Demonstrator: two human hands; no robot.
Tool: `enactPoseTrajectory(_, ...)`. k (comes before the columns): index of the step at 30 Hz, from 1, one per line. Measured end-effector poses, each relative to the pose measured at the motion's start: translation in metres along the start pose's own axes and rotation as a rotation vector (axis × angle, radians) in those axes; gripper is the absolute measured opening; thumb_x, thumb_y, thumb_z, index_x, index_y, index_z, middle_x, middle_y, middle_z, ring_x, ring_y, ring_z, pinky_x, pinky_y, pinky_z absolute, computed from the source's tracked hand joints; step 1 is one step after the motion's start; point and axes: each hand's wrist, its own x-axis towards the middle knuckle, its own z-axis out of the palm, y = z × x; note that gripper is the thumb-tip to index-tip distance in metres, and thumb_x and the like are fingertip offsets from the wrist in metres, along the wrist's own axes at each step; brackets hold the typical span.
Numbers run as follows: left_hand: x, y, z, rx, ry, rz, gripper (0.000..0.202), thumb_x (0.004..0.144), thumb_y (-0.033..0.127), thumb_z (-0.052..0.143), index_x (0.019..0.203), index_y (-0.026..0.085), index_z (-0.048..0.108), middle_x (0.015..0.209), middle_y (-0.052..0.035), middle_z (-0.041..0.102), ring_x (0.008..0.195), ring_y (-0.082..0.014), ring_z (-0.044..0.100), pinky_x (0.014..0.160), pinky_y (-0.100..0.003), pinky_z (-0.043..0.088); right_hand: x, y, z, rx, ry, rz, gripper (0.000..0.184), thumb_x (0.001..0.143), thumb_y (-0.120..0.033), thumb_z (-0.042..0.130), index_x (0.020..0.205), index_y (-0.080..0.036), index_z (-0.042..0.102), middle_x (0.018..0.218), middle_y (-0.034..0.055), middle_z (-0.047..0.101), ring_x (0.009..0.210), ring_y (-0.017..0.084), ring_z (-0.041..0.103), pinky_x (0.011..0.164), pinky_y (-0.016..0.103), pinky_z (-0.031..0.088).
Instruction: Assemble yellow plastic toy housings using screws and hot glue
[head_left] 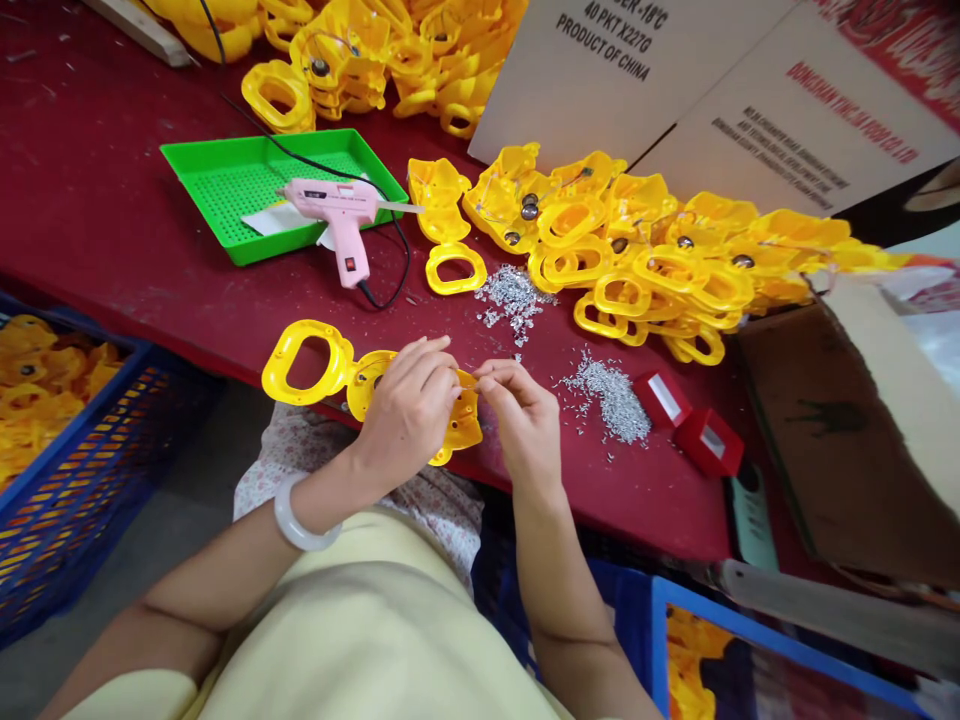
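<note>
Your left hand (412, 405) covers the middle of the yellow shell (360, 390) at the table's (90, 220) near edge, its fingers bent; you can't tell what their tips hold, since the hand hides them. Your right hand (525, 415) is at the shell's right end, thumb and forefinger pinched together; anything between them is too small to name. The shell's ring end sticks out to the left.

Farther off, the pink gun (341, 210) lies across the near rim of the green tray (217, 165), nozzle pointing left. You have clear bits (514, 300) beyond your right hand, and small metal pieces (611, 395) to its right, next to two red blocks (709, 443). More shells (630, 240) lie heaped on the far right, before the carton (720, 100).
</note>
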Motion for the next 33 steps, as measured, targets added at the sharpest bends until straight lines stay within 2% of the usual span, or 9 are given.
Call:
enactPoseTrajectory(1, 0.0, -0.001, 0.002, -0.005, -0.023, 0.008, 0.017, 0.096, 0.013, 0.04, 0.088, 0.016, 0.055, 0.096, -0.0086, 0.067, 0.11, -0.0226, 0.061, 0.101, -0.042, 0.047, 0.0, 0.002, -0.001, 0.013, 0.022, 0.013, 0.011, 0.084, -0.028, 0.061, 0.076, -0.02, 0.064, 0.091, 0.0022, 0.065, 0.086, 0.015, 0.06, 0.08, 0.03, 0.048)
enactPoseTrajectory(5, -0.002, -0.005, 0.005, 0.061, -0.058, 0.011, 0.018, 0.097, 0.014, 0.04, 0.084, 0.016, 0.053, 0.086, -0.0081, 0.067, 0.089, -0.0217, 0.065, 0.085, -0.038, 0.053, 0.009, 0.006, -0.001, 0.076, 0.104, 0.092, 0.018, 0.086, -0.037, 0.063, 0.091, -0.02, 0.067, 0.094, 0.0038, 0.068, 0.084, 0.015, 0.063, 0.078, 0.031, 0.052)
enactPoseTrajectory(8, -0.006, -0.006, -0.001, 0.116, -0.019, 0.02, 0.017, 0.095, 0.011, 0.041, 0.084, 0.016, 0.053, 0.087, -0.0078, 0.068, 0.087, -0.0209, 0.065, 0.082, -0.037, 0.051, 0.032, 0.001, 0.009, 0.115, 0.018, 0.116, 0.023, 0.082, -0.038, 0.067, 0.097, -0.02, 0.067, 0.098, 0.0054, 0.071, 0.088, 0.016, 0.066, 0.079, 0.033, 0.055)
enactPoseTrajectory(11, -0.012, -0.013, -0.014, 0.169, 0.034, 0.002, 0.015, 0.095, 0.01, 0.042, 0.088, 0.015, 0.053, 0.088, -0.0077, 0.069, 0.088, -0.0201, 0.066, 0.082, -0.037, 0.05, 0.067, -0.003, 0.037, 0.118, -0.171, 0.111, 0.031, 0.079, -0.039, 0.07, 0.102, -0.018, 0.066, 0.102, 0.0077, 0.072, 0.094, 0.018, 0.068, 0.085, 0.037, 0.057)
enactPoseTrajectory(14, -0.017, -0.029, -0.033, 0.228, 0.069, -0.031, 0.012, 0.095, 0.009, 0.044, 0.09, 0.014, 0.053, 0.088, -0.0075, 0.069, 0.09, -0.0203, 0.066, 0.083, -0.037, 0.049, 0.106, -0.006, 0.076, 0.061, -0.299, 0.125, 0.038, 0.076, -0.039, 0.073, 0.104, -0.016, 0.065, 0.102, 0.0094, 0.072, 0.095, 0.019, 0.068, 0.088, 0.037, 0.056)
enactPoseTrajectory(18, -0.021, -0.055, -0.06, 0.318, 0.121, -0.114, 0.013, 0.095, 0.009, 0.044, 0.088, 0.017, 0.052, 0.088, -0.0065, 0.069, 0.087, -0.0205, 0.067, 0.081, -0.038, 0.049, 0.145, -0.011, 0.126, 0.022, -0.395, 0.189, 0.034, 0.075, -0.039, 0.075, 0.096, -0.014, 0.066, 0.09, 0.0065, 0.072, 0.081, 0.015, 0.068, 0.074, 0.029, 0.058)
enactPoseTrajectory(22, -0.024, -0.077, -0.079, 0.392, 0.175, -0.171, 0.014, 0.094, 0.008, 0.043, 0.088, 0.018, 0.052, 0.088, -0.0062, 0.07, 0.083, -0.0207, 0.066, 0.078, -0.038, 0.048, 0.158, -0.018, 0.158, 0.133, -0.464, 0.332, 0.021, 0.077, -0.032, 0.075, 0.082, -0.014, 0.065, 0.073, 0.0045, 0.07, 0.064, 0.012, 0.065, 0.059, 0.024, 0.058)
enactPoseTrajectory(26, -0.025, -0.091, -0.09, 0.46, 0.231, -0.201, 0.013, 0.096, 0.013, 0.045, 0.087, 0.017, 0.053, 0.085, -0.007, 0.07, 0.077, -0.0204, 0.064, 0.077, -0.037, 0.048, 0.154, -0.022, 0.167, 0.227, -0.453, 0.431, 0.012, 0.08, -0.024, 0.069, 0.076, -0.014, 0.063, 0.065, 0.0025, 0.067, 0.055, 0.01, 0.062, 0.052, 0.021, 0.057)
enactPoseTrajectory(33, -0.025, -0.109, -0.1, 0.483, 0.26, -0.244, 0.014, 0.096, 0.014, 0.045, 0.086, 0.017, 0.054, 0.084, -0.0063, 0.07, 0.073, -0.0206, 0.063, 0.078, -0.037, 0.048, 0.148, -0.039, 0.146, 0.291, -0.486, 0.329, 0.018, 0.069, -0.031, 0.071, 0.074, -0.016, 0.064, 0.067, 0.0023, 0.067, 0.055, 0.009, 0.057, 0.039, 0.017, 0.048)
